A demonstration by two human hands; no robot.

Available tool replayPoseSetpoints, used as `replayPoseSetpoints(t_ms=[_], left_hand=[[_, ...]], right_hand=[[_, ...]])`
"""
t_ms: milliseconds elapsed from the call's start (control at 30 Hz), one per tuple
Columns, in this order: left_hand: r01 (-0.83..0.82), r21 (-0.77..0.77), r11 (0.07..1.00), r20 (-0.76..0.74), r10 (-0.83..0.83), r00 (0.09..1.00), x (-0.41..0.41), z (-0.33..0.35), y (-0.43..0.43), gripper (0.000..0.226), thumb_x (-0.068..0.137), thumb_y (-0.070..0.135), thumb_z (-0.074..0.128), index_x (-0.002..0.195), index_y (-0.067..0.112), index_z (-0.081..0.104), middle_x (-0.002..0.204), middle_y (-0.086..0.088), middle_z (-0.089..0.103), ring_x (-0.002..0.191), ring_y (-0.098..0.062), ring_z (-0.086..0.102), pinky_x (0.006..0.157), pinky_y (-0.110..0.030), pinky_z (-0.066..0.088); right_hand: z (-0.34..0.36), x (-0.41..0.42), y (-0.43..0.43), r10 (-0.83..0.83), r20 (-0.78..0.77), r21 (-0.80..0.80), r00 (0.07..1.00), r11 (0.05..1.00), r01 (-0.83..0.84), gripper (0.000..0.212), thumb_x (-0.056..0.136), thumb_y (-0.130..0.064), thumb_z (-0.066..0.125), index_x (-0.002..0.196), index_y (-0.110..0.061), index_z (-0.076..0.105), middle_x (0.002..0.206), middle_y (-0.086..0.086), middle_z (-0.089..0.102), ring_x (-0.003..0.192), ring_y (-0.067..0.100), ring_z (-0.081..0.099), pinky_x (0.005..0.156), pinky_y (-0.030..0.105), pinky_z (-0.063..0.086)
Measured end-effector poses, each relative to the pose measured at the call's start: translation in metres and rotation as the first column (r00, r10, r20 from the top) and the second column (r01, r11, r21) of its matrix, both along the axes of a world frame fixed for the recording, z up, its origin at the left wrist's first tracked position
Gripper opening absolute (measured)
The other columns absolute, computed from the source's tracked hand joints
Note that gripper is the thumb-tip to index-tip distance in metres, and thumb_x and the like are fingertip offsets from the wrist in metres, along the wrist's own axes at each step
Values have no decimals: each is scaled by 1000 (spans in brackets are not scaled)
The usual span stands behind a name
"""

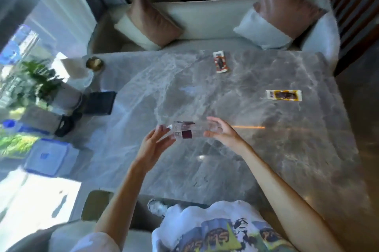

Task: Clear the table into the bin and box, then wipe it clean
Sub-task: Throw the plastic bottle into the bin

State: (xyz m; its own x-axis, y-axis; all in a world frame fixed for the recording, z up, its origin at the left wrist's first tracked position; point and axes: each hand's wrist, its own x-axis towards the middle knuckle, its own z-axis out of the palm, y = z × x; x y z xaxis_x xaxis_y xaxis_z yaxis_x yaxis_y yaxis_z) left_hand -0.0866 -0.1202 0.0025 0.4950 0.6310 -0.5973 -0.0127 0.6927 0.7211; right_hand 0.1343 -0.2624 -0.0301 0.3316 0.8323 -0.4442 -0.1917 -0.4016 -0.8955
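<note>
A clear plastic bottle (189,131) with a dark red label lies sideways in the air just above the grey marble table (266,159). My right hand (220,131) grips its right end, fingers curled round it. My left hand (154,145) is at the bottle's left end with fingers spread and fairly straight, fingertips at or near the plastic; the blur hides whether they touch. Two snack wrappers lie further back: a red-and-white one (220,62) and a yellow-and-white one (284,95).
To the left of the table stand a white-lined bin (82,75), a dark bin (99,102), a potted plant (44,85) and a clear box with a blue lid (49,156). A sofa with cushions (205,21) runs along the far edge.
</note>
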Motion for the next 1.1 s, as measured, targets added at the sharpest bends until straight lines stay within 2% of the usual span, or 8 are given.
replayPoseSetpoints(t_ms=[133, 333, 467, 667, 767, 900, 1033, 1100], left_hand=[[-297, 109, 949, -10, 300, 954, -74, 5, 16, 25, 95, 29, 53, 108, 9, 61, 107, -11, 68, 95, -23, 69, 88, -34, 58], [-668, 190, 720, 62, 670, 740, -176, 31, 41, 22, 99, 15, 47, 90, 8, 65, 74, 1, 72, 78, -14, 66, 88, -31, 55], [-779, 193, 596, 70, 784, 617, -263, 36, 61, 26, 99, 19, 47, 86, 10, 67, 80, -3, 71, 83, -15, 66, 85, -29, 58], [-935, 41, 352, 202, 914, 353, -409, 35, 62, 24, 99, 19, 44, 88, 7, 61, 84, -8, 68, 85, -20, 64, 67, -23, 59], [-943, 64, 326, 210, 920, 332, -478, 36, 49, 22, 99, 21, 45, 97, 5, 61, 107, -18, 61, 88, -20, 67, 68, -22, 58], [-953, 138, 269, 184, 939, 291, -547, 41, 27, 20, 99, 16, 45, 107, 3, 57, 116, -23, 56, 98, -27, 64, 73, -25, 59], [-969, 143, 201, 168, 960, 224, -597, 35, 7, 17, 97, 19, 51, 98, 5, 61, 124, -29, 57, 115, -38, 59, 95, -40, 54], [-979, 112, 173, 166, 968, 190, -612, 32, 1, 16, 96, 18, 53, 96, 5, 63, 122, -27, 61, 112, -36, 62, 102, -47, 48]], right_hand=[[23, -60, 62, 101, 7, 50, 995, 994, -101, 63, 76, -6, 77, 133, -10, 51, 131, 0, 53, 116, 9, 51, 75, -3, 42], [41, -167, 133, 286, 13, 78, 958, 955, -286, 62, 72, -15, 83, 128, -21, 59, 129, -3, 62, 117, 10, 60, 89, 13, 49], [60, -248, 182, 441, 40, 59, 897, 895, -442, 61, 72, -17, 83, 128, -19, 59, 119, 2, 69, 108, 8, 65, 93, 18, 50], [85, -395, 258, 691, 57, 59, 721, 718, -693, 62, 74, -11, 80, 131, -11, 56, 108, 3, 70, 89, 5, 66, 75, 11, 52], [87, -469, 285, 782, 77, 68, 619, 615, -785, 60, 73, -19, 81, 129, -19, 57, 100, 0, 68, 82, 0, 63, 73, 12, 51], [83, -549, 304, 853, 93, 74, 514, 509, -857, 74, 57, -48, 86, 125, -36, 59, 105, -4, 66, 100, 11, 62, 84, 25, 51], [80, -613, 307, 891, 51, 96, 450, 445, -891, 75, 60, -51, 84, 127, -34, 56, 130, 6, 62, 121, 18, 59, 101, 39, 49], [79, -635, 305, 893, -5, 95, 450, 448, -889, 85, 61, -53, 83, 136, -31, 49, 135, 5, 58, 123, 18, 57, 103, 40, 47]])
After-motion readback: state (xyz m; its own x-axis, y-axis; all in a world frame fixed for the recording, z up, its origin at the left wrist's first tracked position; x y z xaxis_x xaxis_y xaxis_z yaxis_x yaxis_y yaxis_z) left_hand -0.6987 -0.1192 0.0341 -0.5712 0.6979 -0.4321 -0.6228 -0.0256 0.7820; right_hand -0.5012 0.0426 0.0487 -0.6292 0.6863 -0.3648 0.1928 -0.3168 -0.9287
